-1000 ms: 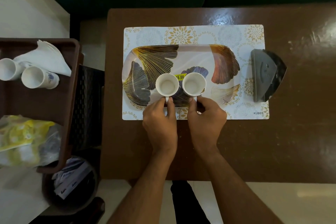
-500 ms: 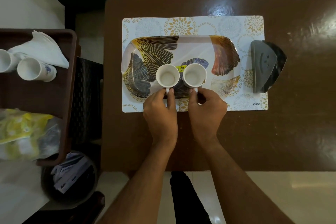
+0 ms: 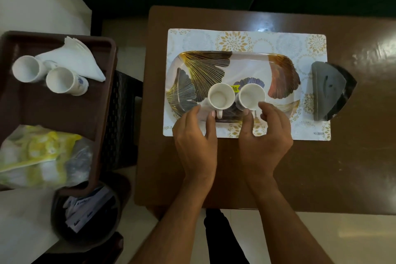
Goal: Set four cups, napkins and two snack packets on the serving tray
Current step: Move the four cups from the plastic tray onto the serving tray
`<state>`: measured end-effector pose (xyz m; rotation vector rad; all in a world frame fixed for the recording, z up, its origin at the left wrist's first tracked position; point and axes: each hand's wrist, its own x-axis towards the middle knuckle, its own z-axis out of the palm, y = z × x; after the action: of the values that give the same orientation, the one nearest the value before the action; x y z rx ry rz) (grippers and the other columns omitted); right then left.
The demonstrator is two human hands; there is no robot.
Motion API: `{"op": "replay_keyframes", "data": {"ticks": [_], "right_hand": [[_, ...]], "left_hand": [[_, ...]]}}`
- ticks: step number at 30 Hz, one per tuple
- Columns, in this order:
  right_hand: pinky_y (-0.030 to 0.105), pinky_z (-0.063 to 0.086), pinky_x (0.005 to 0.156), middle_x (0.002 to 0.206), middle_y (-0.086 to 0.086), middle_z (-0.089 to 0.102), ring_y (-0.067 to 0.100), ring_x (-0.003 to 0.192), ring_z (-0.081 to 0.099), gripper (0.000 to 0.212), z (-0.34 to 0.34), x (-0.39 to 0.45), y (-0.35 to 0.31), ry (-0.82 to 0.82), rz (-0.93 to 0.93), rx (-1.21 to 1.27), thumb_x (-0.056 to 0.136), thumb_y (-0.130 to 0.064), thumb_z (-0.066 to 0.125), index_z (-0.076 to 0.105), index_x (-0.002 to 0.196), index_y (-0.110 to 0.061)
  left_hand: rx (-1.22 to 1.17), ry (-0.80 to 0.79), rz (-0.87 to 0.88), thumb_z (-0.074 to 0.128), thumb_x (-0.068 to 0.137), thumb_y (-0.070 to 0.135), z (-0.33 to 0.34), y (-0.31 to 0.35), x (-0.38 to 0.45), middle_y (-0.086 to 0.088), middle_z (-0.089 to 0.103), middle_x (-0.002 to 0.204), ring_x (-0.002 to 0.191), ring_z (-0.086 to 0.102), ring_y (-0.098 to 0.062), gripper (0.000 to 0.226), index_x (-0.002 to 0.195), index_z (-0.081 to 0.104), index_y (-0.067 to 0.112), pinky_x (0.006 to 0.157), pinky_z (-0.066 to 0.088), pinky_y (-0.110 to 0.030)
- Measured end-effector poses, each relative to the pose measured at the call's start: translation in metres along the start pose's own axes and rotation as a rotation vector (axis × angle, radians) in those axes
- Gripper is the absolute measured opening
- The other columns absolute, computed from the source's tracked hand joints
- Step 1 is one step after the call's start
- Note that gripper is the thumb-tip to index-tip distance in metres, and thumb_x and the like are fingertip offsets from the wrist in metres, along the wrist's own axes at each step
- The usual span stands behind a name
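Observation:
Two white cups, a left cup (image 3: 221, 98) and a right cup (image 3: 252, 96), stand upright side by side on the leaf-patterned serving tray (image 3: 246, 64), near its front edge. My left hand (image 3: 196, 135) and my right hand (image 3: 264, 135) hover just in front of them, fingers spread, a little off the cup handles. Two more white cups (image 3: 62, 81) lie on their sides in the brown crate (image 3: 107, 83) at the left, beside a stack of white napkins (image 3: 75, 58). Yellow snack packets (image 3: 40, 156) lie in the crate's near part.
The tray sits on a floral placemat (image 3: 317, 43) on the brown table (image 3: 342, 167). A dark napkin holder (image 3: 330, 92) stands right of the tray. A dark bin (image 3: 85, 216) with papers is on the floor beside the crate.
Both hands have let go of the cup handles and opened, drawing back slightly. The two cups stay on the tray. The view has tilted down a little.

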<state>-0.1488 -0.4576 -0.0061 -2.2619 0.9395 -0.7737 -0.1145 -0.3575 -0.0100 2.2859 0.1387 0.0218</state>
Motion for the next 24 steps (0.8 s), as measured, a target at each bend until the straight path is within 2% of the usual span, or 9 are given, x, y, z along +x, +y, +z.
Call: {"op": "replay_keyframes", "data": {"ticks": [2, 3, 5, 7, 12, 18, 22, 24], "right_hand": [[0.021, 0.051, 0.098, 0.113, 0.014, 0.074, 0.026, 0.109, 0.068, 0.029, 0.008, -0.005, -0.02, -0.031, -0.072, 0.021, 0.092, -0.017, 0.077, 0.074, 0.115, 0.001], [0.022, 0.051, 0.099, 0.115, 0.015, 0.073, 0.026, 0.111, 0.067, 0.03, 0.013, -0.007, -0.029, -0.059, -0.103, 0.031, 0.092, -0.017, 0.077, 0.073, 0.115, 0.001], [0.035, 0.056, 0.096, 0.116, 0.014, 0.073, 0.027, 0.112, 0.067, 0.03, 0.028, -0.014, -0.052, -0.126, -0.17, 0.063, 0.092, -0.017, 0.077, 0.073, 0.115, 0.001], [0.039, 0.055, 0.096, 0.114, 0.015, 0.073, 0.027, 0.111, 0.066, 0.03, 0.047, -0.021, -0.075, -0.182, -0.233, 0.078, 0.091, -0.015, 0.076, 0.073, 0.115, 0.001], [0.032, 0.05, 0.096, 0.113, 0.012, 0.074, 0.027, 0.107, 0.066, 0.029, 0.096, -0.04, -0.136, -0.309, -0.318, 0.104, 0.091, -0.015, 0.075, 0.073, 0.116, -0.001], [0.014, 0.037, 0.098, 0.109, 0.01, 0.075, 0.025, 0.104, 0.066, 0.028, 0.161, -0.062, -0.203, -0.435, -0.343, 0.086, 0.086, -0.01, 0.079, 0.074, 0.113, -0.004], [0.025, 0.05, 0.097, 0.11, 0.007, 0.076, 0.022, 0.105, 0.068, 0.027, 0.204, -0.075, -0.234, -0.498, -0.379, 0.112, 0.088, -0.006, 0.075, 0.076, 0.115, -0.006], [0.025, 0.05, 0.098, 0.113, 0.008, 0.076, 0.022, 0.108, 0.068, 0.028, 0.219, -0.08, -0.243, -0.532, -0.37, 0.115, 0.089, -0.004, 0.074, 0.075, 0.117, -0.007]], "left_hand": [[0.017, -0.011, 0.022, 0.059, 0.101, 0.047, -0.017, -0.006, 0.013, -0.004, 0.073, 0.125, 0.121, 0.065, -0.019, 0.046, 0.13, 0.068, 0.013, 0.098, 0.057, -0.037], [0.029, -0.018, 0.043, 0.058, 0.101, 0.048, -0.024, -0.008, 0.02, -0.004, 0.072, 0.127, 0.123, 0.064, -0.019, 0.047, 0.132, 0.067, 0.013, 0.099, 0.056, -0.036], [0.056, -0.027, 0.092, 0.059, 0.103, 0.046, -0.045, -0.017, 0.039, -0.004, 0.071, 0.129, 0.124, 0.062, -0.017, 0.045, 0.134, 0.065, 0.013, 0.101, 0.054, -0.032], [0.075, -0.008, 0.132, 0.06, 0.103, 0.042, -0.069, -0.028, 0.061, -0.005, 0.07, 0.129, 0.123, 0.063, -0.018, 0.044, 0.134, 0.064, 0.011, 0.103, 0.05, -0.028], [0.119, 0.102, 0.156, 0.064, 0.103, 0.034, -0.129, -0.066, 0.118, -0.008, 0.071, 0.124, 0.119, 0.065, -0.023, 0.038, 0.13, 0.065, 0.007, 0.103, 0.051, -0.038], [0.16, 0.178, 0.12, 0.066, 0.101, 0.032, -0.192, -0.119, 0.175, -0.008, 0.071, 0.127, 0.121, 0.064, -0.024, 0.038, 0.13, 0.066, 0.008, 0.105, 0.05, -0.04], [0.177, 0.193, 0.107, 0.067, 0.1, 0.03, -0.218, -0.153, 0.202, -0.009, 0.072, 0.127, 0.121, 0.065, -0.024, 0.037, 0.129, 0.066, 0.007, 0.104, 0.053, -0.04], [0.182, 0.187, 0.106, 0.068, 0.1, 0.028, -0.225, -0.167, 0.214, -0.01, 0.072, 0.125, 0.119, 0.066, -0.026, 0.036, 0.128, 0.067, 0.006, 0.102, 0.054, -0.042]]}}
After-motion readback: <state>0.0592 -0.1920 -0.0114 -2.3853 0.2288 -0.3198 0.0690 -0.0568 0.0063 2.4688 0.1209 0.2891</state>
